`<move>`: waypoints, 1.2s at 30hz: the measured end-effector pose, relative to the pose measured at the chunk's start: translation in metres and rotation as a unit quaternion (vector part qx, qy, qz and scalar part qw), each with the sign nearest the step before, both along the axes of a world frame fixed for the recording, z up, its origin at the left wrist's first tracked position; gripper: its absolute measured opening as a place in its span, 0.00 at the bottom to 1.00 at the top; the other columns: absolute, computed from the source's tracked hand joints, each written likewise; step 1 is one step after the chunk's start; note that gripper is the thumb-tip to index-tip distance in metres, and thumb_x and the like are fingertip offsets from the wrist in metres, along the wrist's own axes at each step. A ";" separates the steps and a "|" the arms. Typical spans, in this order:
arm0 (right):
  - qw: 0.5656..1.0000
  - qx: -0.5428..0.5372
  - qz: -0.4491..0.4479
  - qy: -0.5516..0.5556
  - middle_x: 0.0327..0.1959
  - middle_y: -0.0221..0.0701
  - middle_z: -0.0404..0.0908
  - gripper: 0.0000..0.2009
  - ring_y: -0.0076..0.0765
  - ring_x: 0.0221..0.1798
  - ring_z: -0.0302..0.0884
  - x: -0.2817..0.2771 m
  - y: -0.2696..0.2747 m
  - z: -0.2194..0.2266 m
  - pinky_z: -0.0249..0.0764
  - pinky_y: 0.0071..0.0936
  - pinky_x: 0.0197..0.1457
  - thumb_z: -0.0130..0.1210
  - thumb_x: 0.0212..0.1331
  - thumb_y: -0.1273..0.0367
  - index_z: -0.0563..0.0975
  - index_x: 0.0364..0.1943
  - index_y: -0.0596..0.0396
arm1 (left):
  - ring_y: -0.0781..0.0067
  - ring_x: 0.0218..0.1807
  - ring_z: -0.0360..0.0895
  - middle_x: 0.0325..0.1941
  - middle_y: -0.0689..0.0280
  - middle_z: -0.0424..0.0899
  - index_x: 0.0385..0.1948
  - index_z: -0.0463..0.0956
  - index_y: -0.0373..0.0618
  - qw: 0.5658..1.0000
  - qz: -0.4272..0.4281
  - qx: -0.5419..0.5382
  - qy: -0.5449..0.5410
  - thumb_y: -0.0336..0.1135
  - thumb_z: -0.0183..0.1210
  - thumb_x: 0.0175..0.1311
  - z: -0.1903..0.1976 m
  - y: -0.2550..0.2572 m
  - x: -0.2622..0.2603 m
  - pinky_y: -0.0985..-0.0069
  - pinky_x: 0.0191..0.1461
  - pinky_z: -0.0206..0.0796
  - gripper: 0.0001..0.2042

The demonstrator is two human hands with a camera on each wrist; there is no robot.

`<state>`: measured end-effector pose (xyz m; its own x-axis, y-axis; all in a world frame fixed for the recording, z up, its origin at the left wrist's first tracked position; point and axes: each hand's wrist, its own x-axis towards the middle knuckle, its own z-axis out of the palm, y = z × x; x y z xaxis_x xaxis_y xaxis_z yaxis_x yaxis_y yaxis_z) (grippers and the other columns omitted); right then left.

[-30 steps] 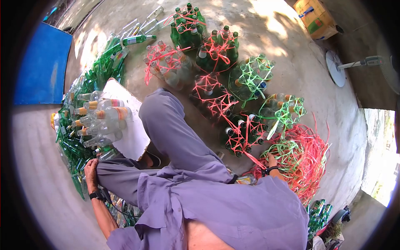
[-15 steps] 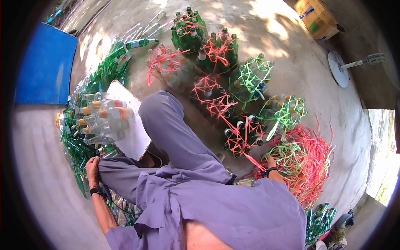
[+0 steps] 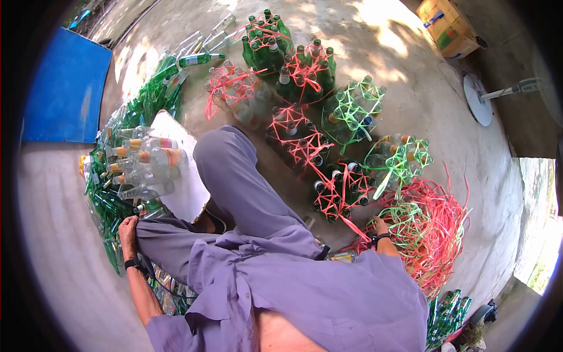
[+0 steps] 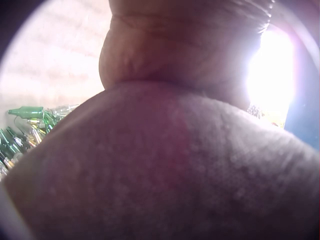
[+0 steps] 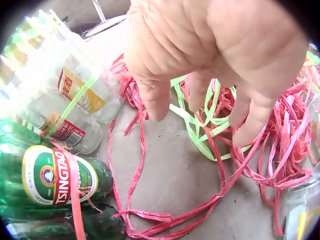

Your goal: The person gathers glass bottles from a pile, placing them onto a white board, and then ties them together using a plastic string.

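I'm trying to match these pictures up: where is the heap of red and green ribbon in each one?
Head: the ribbon heap is on the right, below mid-height.
Left wrist: not in it.
Right wrist: centre to right edge, beyond the fingers.
Shared landmark: the right hand, in the head and right wrist views only.

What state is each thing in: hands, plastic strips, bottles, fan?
Right hand: fingers extended over plastic strips
Left hand: resting against knee
Plastic strips: tangled, loose
Tsingtao bottle: tied with red strip
Clear bottles on white board: untied
Green bottle heap: loose
Fan: standing; whether running, unclear
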<state>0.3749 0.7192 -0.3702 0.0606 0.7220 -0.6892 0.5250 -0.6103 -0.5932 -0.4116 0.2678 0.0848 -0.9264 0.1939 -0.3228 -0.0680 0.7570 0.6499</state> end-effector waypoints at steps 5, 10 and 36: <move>0.961 0.046 0.270 0.027 0.37 0.38 0.83 0.16 0.40 0.35 0.81 -0.020 -0.011 -0.083 0.77 0.35 0.36 0.53 0.62 0.58 0.81 0.44 0.55 | 0.83 0.34 0.73 0.32 0.72 0.82 0.35 0.82 0.36 1.000 -0.004 -0.003 0.001 0.35 0.60 0.64 0.002 0.003 0.001 0.84 0.43 0.64 0.10; 0.742 0.140 0.618 -0.218 0.28 0.37 0.83 0.18 0.43 0.30 0.83 -0.115 -0.017 0.010 0.79 0.38 0.33 0.59 0.56 0.60 0.77 0.48 0.53 | 0.83 0.35 0.74 0.32 0.72 0.82 0.36 0.82 0.36 0.999 -0.015 -0.016 0.024 0.36 0.60 0.64 -0.008 -0.011 -0.007 0.83 0.43 0.65 0.11; 0.966 -0.237 0.091 0.047 0.22 0.42 0.80 0.16 0.44 0.25 0.81 -0.082 -0.136 0.112 0.77 0.39 0.30 0.56 0.58 0.58 0.80 0.39 0.56 | 0.82 0.35 0.74 0.33 0.71 0.83 0.39 0.82 0.34 0.999 -0.035 -0.022 0.036 0.38 0.59 0.68 -0.015 -0.015 -0.012 0.82 0.42 0.66 0.13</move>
